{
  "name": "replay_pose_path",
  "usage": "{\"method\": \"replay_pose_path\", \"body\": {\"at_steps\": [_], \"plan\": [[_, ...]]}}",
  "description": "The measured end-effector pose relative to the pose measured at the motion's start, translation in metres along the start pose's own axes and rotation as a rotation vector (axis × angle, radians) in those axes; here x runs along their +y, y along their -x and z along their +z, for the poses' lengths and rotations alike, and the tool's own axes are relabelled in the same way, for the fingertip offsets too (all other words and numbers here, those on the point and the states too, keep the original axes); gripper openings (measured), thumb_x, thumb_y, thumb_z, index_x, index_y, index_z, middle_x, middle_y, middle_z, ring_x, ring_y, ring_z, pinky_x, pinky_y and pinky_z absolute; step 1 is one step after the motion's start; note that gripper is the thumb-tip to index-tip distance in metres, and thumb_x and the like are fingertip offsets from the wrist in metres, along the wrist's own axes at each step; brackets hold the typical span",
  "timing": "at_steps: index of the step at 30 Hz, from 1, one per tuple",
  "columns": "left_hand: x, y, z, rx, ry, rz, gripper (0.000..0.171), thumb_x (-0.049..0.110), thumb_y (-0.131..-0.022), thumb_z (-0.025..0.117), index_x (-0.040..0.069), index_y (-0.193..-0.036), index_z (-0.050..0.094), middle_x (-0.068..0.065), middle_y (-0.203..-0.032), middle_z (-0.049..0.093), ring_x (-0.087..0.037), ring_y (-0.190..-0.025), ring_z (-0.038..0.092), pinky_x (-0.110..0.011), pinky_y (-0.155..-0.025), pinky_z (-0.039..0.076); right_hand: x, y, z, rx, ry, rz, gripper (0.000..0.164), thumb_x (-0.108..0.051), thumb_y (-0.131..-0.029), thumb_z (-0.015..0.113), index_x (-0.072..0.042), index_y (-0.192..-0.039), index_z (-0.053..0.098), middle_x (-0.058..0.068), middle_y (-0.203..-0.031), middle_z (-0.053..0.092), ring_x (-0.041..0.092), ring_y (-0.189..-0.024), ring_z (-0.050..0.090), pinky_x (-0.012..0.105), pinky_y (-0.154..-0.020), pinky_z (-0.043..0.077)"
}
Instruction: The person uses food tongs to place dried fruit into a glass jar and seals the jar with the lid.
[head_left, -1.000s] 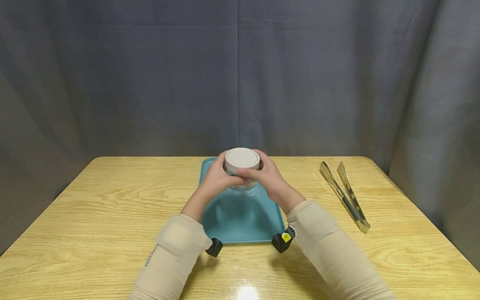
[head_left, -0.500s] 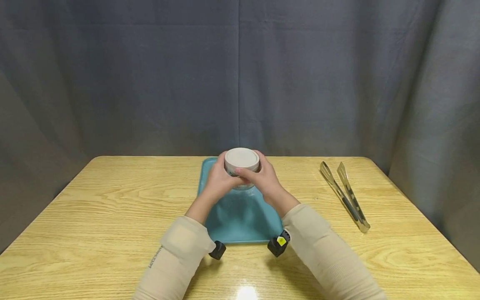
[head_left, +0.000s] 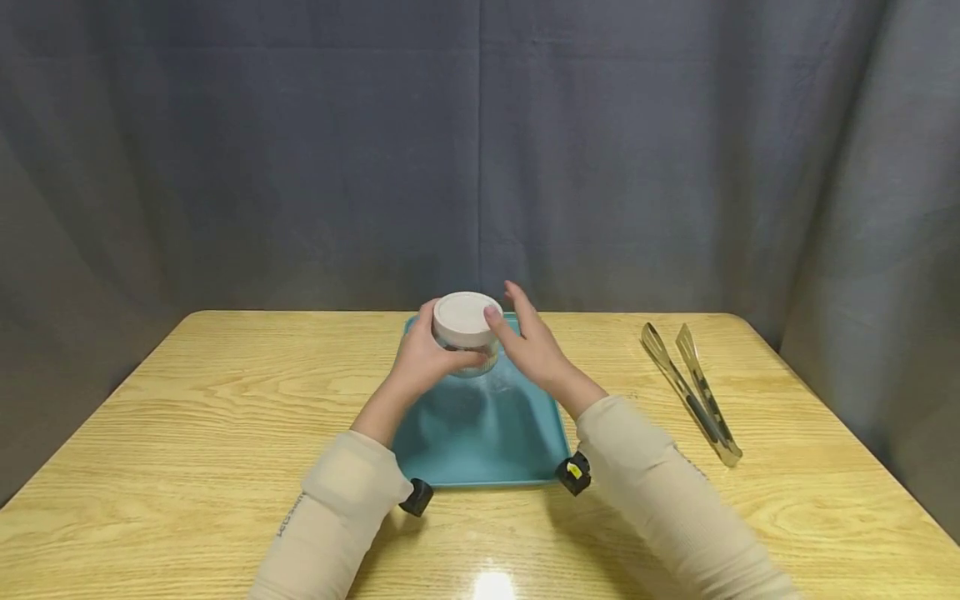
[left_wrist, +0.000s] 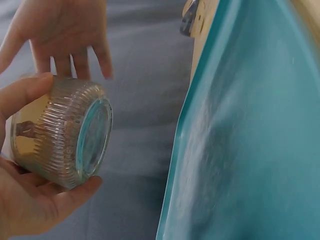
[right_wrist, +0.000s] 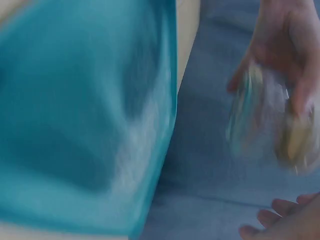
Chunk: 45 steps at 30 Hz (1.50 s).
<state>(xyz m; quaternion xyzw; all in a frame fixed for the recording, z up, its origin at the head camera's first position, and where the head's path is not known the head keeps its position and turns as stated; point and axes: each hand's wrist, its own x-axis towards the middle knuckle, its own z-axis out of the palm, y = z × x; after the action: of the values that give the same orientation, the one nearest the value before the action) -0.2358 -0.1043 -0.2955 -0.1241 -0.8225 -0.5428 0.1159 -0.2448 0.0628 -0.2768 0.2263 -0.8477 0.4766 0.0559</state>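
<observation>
A ribbed clear glass jar (left_wrist: 65, 135) with a flat white lid (head_left: 465, 313) is held above the blue tray (head_left: 480, 450). My left hand (head_left: 418, 360) grips the jar, fingers and thumb on either side of it; the left wrist view shows its round base tipped toward the tray. Just to the right, my right hand (head_left: 538, 354) has its fingers spread and relaxed, holding nothing. In the head view its thumb overlaps the lid's edge; whether it touches is unclear. Motion blurs the jar (right_wrist: 250, 120) in the right wrist view.
Metal tongs (head_left: 693, 400) with dark grips lie spread on the right of the wooden table (head_left: 225, 433). A grey curtain (head_left: 300, 167) hangs behind the table's far edge. Black wrist cameras sit low over the tray's near edge.
Both hands were around the jar before. My right hand has let go and moved slightly right, its fingers opening out. My left hand has carried the jar a little to the left.
</observation>
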Motion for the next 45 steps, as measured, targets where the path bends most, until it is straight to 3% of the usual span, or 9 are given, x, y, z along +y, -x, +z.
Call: {"method": "replay_pose_path", "body": {"at_steps": [5, 9, 16, 23, 34, 45], "plan": [[-0.005, 0.002, -0.019, 0.076, 0.014, -0.029, 0.086, 0.018, -0.059, 0.080, 0.009, -0.128, 0.030, -0.006, -0.120, 0.041, -0.022, -0.107, 0.039, -0.041, -0.088, 0.033, -0.002, -0.010, -0.019, 0.040, 0.429, -0.024, 0.073, -0.058, -0.086, 0.023, -0.010, -0.139, 0.011, 0.010, -0.142, 0.009, 0.026, -0.128, 0.004, 0.053, -0.097, 0.005], [-0.011, 0.004, -0.038, 0.104, 0.025, -0.045, 0.086, 0.015, -0.059, 0.080, 0.007, -0.128, 0.028, -0.008, -0.121, 0.039, -0.023, -0.110, 0.038, -0.040, -0.090, 0.031, 0.005, -0.012, -0.029, 0.010, 0.578, 0.048, 0.076, -0.061, -0.085, 0.020, -0.010, -0.139, 0.005, 0.009, -0.143, 0.000, 0.022, -0.128, -0.006, 0.055, -0.095, -0.003], [-0.024, 0.010, -0.073, 0.154, 0.032, -0.062, 0.087, 0.010, -0.061, 0.078, 0.003, -0.129, 0.024, -0.013, -0.123, 0.037, -0.026, -0.112, 0.036, -0.041, -0.091, 0.031, 0.026, -0.010, -0.033, -0.095, 0.688, 0.140, 0.082, -0.065, -0.082, 0.017, -0.009, -0.139, 0.001, 0.010, -0.142, -0.007, 0.023, -0.127, -0.012, 0.056, -0.094, -0.005], [-0.040, 0.018, -0.094, 0.199, 0.024, -0.108, 0.087, 0.004, -0.062, 0.075, -0.002, -0.128, 0.020, -0.018, -0.123, 0.034, -0.030, -0.111, 0.036, -0.041, -0.092, 0.029, 0.048, -0.008, -0.029, -0.134, 0.725, 0.190, 0.084, -0.067, -0.081, 0.017, -0.010, -0.139, -0.001, 0.012, -0.142, -0.008, 0.025, -0.126, -0.013, 0.057, -0.093, -0.007], [-0.065, 0.028, -0.110, 0.202, -0.015, -0.160, 0.088, 0.006, -0.063, 0.075, -0.002, -0.128, 0.018, -0.019, -0.125, 0.032, -0.031, -0.114, 0.033, -0.043, -0.094, 0.026, 0.066, -0.003, -0.019, -0.156, 0.770, 0.168, 0.083, -0.067, -0.081, 0.020, -0.011, -0.139, 0.002, 0.012, -0.143, -0.004, 0.027, -0.127, -0.009, 0.057, -0.094, -0.002], [-0.083, 0.030, -0.118, 0.123, -0.005, -0.213, 0.091, 0.003, -0.062, 0.075, -0.001, -0.130, 0.014, -0.022, -0.128, 0.028, -0.036, -0.117, 0.028, -0.045, -0.096, 0.022, 0.074, 0.003, -0.016, -0.208, 0.786, 0.191, 0.083, -0.065, -0.082, 0.023, -0.007, -0.139, 0.007, 0.015, -0.142, -0.002, 0.031, -0.127, -0.005, 0.059, -0.093, 0.002]]}}
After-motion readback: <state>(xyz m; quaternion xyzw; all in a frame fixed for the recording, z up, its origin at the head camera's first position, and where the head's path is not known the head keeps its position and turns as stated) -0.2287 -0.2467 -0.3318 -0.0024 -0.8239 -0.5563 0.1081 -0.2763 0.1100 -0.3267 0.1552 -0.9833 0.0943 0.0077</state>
